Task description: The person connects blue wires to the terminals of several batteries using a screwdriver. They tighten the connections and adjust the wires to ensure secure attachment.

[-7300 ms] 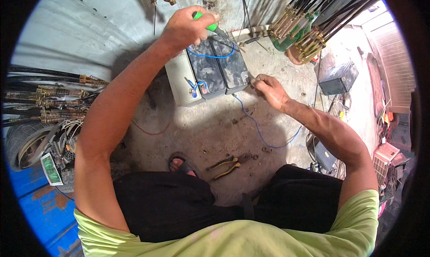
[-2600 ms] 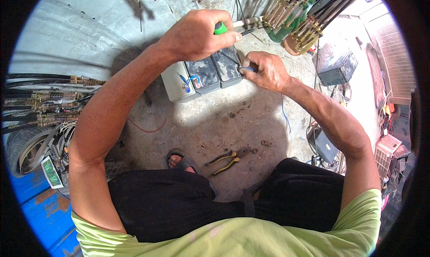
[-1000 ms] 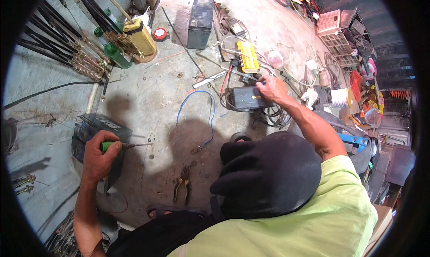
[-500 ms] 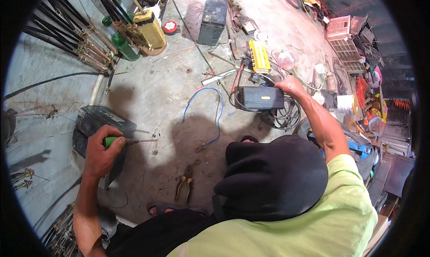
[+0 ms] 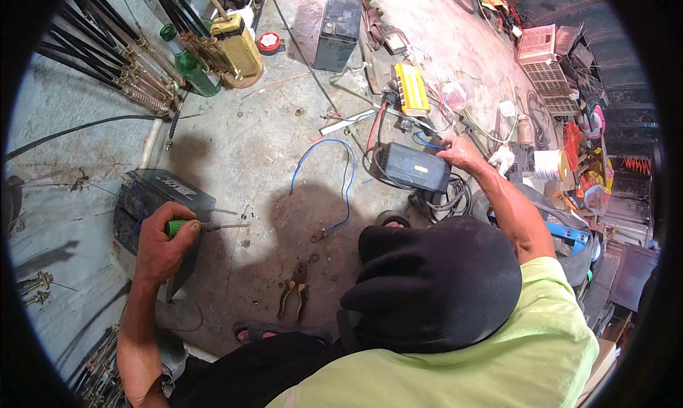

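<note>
My left hand (image 5: 165,241) is closed round the green handle of a screwdriver (image 5: 226,226), whose metal shaft points right above the concrete floor. Just behind that hand stands a black box-shaped battery (image 5: 174,187) against the wall. Off to the right, my right hand (image 5: 462,154) grips the far right corner of a black power unit (image 5: 409,167) with a small yellowish label on top. Coiled black cables (image 5: 459,194) lie at the unit's right end. A loose blue wire (image 5: 347,173) curves over the floor between my hands.
Yellow-handled pliers (image 5: 292,294) lie near my feet. Beyond the unit sit a yellow box-shaped device (image 5: 411,89) and a tall black battery (image 5: 339,27). A green bottle (image 5: 192,70) and yellow jug (image 5: 238,51) stand far left. Black cloth (image 5: 434,287) covers the lower middle.
The black power unit has turned and tilted slightly toward me under my right hand, which has shifted a little nearer. My left hand with the screwdriver has barely moved.
</note>
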A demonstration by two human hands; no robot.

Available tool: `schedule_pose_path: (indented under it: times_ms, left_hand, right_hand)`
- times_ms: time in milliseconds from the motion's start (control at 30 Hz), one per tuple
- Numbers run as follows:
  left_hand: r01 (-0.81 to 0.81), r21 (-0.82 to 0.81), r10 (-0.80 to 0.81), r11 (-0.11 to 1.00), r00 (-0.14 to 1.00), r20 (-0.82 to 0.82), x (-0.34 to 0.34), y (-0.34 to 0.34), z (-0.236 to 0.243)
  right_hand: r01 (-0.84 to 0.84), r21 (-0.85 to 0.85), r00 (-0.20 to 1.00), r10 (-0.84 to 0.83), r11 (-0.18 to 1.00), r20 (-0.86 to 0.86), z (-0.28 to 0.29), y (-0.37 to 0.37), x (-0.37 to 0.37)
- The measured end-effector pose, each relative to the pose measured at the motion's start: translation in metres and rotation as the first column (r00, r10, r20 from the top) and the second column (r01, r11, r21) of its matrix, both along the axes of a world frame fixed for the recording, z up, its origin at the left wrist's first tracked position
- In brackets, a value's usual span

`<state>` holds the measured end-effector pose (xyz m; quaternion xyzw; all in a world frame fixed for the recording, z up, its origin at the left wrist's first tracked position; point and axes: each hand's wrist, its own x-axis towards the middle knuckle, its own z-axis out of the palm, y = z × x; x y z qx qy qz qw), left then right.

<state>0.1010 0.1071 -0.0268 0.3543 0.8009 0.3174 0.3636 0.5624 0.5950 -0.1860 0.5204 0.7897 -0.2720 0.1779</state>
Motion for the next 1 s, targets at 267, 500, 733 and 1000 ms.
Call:
schedule_pose_path:
  times_ms: [267, 500, 733, 1000]
  left_hand:
    - [-0.016, -0.012, 0.017, 1.000, 1.000, 0.024, 0.004, -0.001, -0.002]
    - [0.071, 0.012, -0.070, 0.997, 0.997, -0.044, 0.008, 0.005, -0.005]
    - [0.078, -0.031, -0.080, 0.996, 0.995, -0.052, 0.013, -0.004, 0.005]
    - [0.173, 0.121, -0.181, 0.977, 0.982, 0.055, 0.018, -0.024, -0.006]
  right_hand:
    - [-0.050, 0.151, 0.942, 0.097, 0.987, -0.321, 0.047, -0.014, -0.029]
    - [0.094, -0.542, 0.581, -0.488, 0.835, -0.652, 0.143, -0.013, -0.092]
    - [-0.120, -0.677, 0.482, -0.554, 0.726, -0.679, 0.154, -0.055, -0.163]
    - [-0.409, -0.614, 0.735, -0.154, 0.675, -0.660, 0.197, -0.153, -0.261]
